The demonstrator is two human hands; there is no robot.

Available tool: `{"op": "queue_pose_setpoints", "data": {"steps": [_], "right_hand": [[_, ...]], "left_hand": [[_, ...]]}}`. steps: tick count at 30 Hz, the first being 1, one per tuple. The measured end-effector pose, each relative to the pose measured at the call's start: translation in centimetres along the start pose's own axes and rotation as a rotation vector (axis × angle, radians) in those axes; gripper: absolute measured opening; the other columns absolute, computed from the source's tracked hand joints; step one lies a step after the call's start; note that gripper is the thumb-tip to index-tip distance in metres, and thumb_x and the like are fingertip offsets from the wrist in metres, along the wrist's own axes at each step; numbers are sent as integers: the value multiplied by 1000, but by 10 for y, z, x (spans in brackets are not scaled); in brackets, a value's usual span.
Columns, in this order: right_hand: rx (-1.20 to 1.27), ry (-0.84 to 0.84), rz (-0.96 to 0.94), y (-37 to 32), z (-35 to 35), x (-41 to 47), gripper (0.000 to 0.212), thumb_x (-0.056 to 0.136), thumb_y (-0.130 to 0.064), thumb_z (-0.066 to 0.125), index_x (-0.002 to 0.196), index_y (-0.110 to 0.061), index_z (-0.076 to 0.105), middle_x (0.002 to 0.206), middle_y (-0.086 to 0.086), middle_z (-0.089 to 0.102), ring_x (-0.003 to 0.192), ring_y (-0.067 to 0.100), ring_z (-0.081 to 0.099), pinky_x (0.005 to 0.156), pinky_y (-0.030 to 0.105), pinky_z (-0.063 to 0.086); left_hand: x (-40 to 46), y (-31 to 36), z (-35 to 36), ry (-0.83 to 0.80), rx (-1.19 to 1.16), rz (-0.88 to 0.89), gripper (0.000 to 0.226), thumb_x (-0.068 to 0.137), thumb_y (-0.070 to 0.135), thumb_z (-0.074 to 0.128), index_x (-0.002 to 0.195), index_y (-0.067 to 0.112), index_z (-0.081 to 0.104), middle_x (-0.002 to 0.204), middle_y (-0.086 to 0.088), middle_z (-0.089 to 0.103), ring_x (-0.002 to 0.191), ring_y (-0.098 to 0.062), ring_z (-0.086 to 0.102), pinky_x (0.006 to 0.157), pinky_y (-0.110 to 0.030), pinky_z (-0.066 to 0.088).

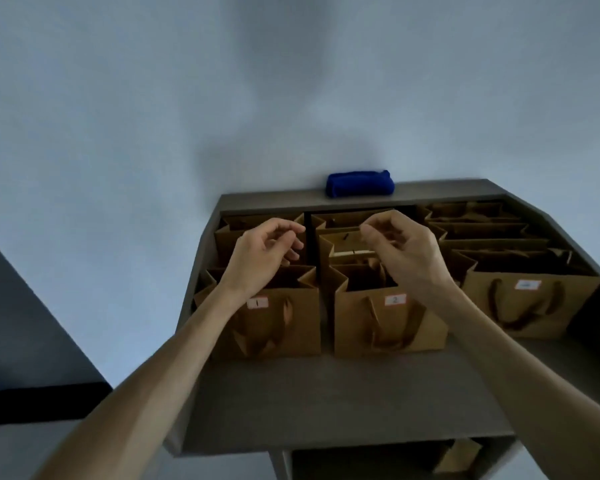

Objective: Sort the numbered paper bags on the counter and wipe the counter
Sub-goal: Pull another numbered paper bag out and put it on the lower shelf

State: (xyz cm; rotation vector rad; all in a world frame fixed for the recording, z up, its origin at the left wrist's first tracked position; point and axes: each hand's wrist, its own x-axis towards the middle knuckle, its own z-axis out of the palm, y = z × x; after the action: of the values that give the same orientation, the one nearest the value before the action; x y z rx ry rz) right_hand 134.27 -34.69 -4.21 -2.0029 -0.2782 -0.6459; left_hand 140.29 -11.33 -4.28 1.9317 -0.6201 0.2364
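Brown paper bags stand in three columns on a grey counter [326, 403]. The front left bag [284, 323] is labelled 1, the front middle bag [388, 327] is labelled 2, and the front right bag [530, 306] has a label I cannot read. More bags stand behind each. My left hand [264, 254] hovers over the left column with curled fingers and holds nothing. My right hand [399, 251] hovers over the middle column, thumb and finger pinched near a rear bag's [343, 239] top edge; whether it grips that edge I cannot tell. A folded blue cloth [359, 183] lies at the back.
The counter stands against a pale wall. Another brown bag [458, 455] sits in an open shelf below the counter's front edge. A dark surface [21, 358] lies to the left. A bare strip of counter runs in front of the bags.
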Motion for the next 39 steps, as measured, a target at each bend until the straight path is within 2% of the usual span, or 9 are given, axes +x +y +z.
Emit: {"op": "queue_pose_setpoints", "data": {"steps": [3,7,15,21,25,30,34,36,39], "right_hand": [[-32,-43,23,8,20,33,13,95,-24,59,107,-19,62,90,-8,66,73,-1,63,58,11,48],[-136,-117,45,18,44,62,12,94,-22,60,106,-22,63,92,-14,65,84,-4,62,69,9,49],[-220,-318,38,32,74,109,8,95,-25,59,101,-25,65,89,-16,63,85,-4,59,69,10,42],[-342,-524,-2,43,98,141,15,95,-25,58,109,-22,64,98,-10,63,89,0,58,77,16,47],[-357,-547,3,52,106,153,15,95,-24,58,108,-22,64,100,-7,64,90,2,59,82,23,49],[-353,-529,-47,59,101,159,11,95,-21,57,104,-20,65,95,-8,62,85,1,58,77,20,47],[-424,-489,-94,71,100,168,18,93,-23,61,110,-17,63,108,-4,57,94,9,57,84,26,48],[-454,-541,-95,75,102,172,21,92,-28,62,112,-19,63,108,-5,57,98,11,56,89,32,50],[-439,-681,-98,78,106,173,14,93,-30,61,104,-23,65,98,-8,65,88,5,62,86,34,55]], "left_hand": [[32,-28,-21,22,119,-14,17,97,19,54,109,22,65,93,7,69,82,-3,67,73,-21,57],[60,-63,-43,44,316,-24,16,97,23,54,109,26,64,97,11,67,85,5,62,66,-7,45],[81,-110,-60,-45,648,-99,20,91,21,62,110,25,65,114,3,63,106,-15,56,94,-36,48],[91,-114,-63,-87,706,-151,24,93,16,58,113,28,62,120,5,55,110,-14,53,94,-33,48],[97,-109,-63,-120,745,-198,23,94,20,57,115,29,62,123,3,56,115,-16,52,93,-34,47],[80,-101,-62,-146,740,-179,21,94,24,57,112,30,68,117,6,65,108,-14,58,87,-29,49],[63,-97,-68,-202,708,-150,21,92,24,61,110,30,70,111,9,69,100,-5,60,85,-24,50],[57,-95,-72,-255,692,-160,20,91,24,63,109,31,71,110,12,69,98,-1,60,86,-23,50],[51,-90,-75,-328,659,-206,19,89,24,66,106,32,73,108,15,70,98,-1,63,89,-24,52]]}}
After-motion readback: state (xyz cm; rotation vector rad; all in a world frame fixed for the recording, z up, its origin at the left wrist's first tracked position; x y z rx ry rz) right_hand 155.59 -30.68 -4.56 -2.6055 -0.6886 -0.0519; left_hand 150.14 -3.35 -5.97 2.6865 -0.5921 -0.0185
